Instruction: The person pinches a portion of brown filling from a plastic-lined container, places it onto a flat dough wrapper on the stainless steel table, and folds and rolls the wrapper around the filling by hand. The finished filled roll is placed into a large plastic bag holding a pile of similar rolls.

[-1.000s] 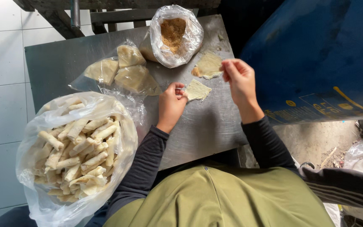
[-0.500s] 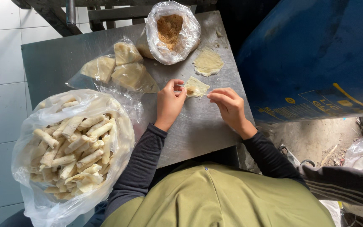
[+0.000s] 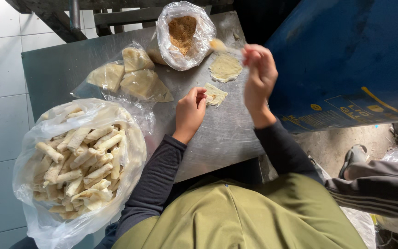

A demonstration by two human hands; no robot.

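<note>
My left hand rests on the metal table, its curled fingertips pinching the near edge of a small pale wrapper sheet. My right hand is raised above the table and grips a thin small utensil whose pale tip is blurred. That tip is at the rim of a clear bag of brown crumbly filling. A round pale patch of dough lies between the bag and the wrapper sheet.
A clear bag of folded wrapper stacks lies at the table's back left. A big clear bag of several finished rolls stands at my left. A blue drum is close on the right. Another person's leg is at lower right.
My right hand has lifted from the wrapper sheet and moved up toward the filling bag with the utensil. My left hand has stayed on the sheet.
</note>
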